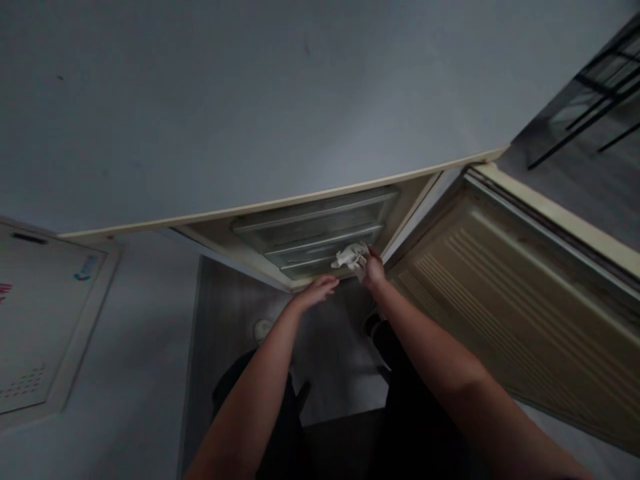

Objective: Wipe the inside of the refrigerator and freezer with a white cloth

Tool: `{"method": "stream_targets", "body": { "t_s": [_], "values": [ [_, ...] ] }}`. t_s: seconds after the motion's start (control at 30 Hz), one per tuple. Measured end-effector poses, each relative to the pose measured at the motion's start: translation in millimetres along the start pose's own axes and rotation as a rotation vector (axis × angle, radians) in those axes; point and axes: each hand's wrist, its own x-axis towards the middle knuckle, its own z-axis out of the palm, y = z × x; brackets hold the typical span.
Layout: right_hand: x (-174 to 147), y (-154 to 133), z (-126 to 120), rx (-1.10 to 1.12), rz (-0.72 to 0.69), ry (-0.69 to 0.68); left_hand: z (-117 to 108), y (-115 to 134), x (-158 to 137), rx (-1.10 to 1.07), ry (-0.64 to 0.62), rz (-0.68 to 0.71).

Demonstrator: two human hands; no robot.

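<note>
A crumpled white cloth or tissue (351, 257) is gripped in my right hand (374, 268), at the front of a low fridge or freezer compartment. Inside it, clear ribbed drawer fronts (320, 230) are stacked. My left hand (320, 291) hovers by the lower front edge of the compartment, fingers stretched out and empty. To the right, the appliance's door (505, 287) stands wide open, showing its yellowed, ribbed inner panel. Part of the cloth is hidden by my right fingers.
A pale flat top surface (280, 107) spans the view above the compartment. At left is a wall panel (45, 320) with a blue logo. Black metal legs (585, 127) stand at the upper right. My feet rest on the dark floor (340, 360).
</note>
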Motion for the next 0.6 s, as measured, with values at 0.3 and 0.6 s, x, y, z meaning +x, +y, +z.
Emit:
{"method": "stream_targets", "body": {
  "t_s": [0.3, 0.6],
  "values": [
    [-96, -45, -108, -0.218, -0.025, -0.286, 26, 82, 16, -0.260, 0.027, 0.207],
    [-150, -36, -188, -0.592, -0.156, -0.459, 82, 138, -31, 0.136, -0.094, 0.388]
  ]
}}
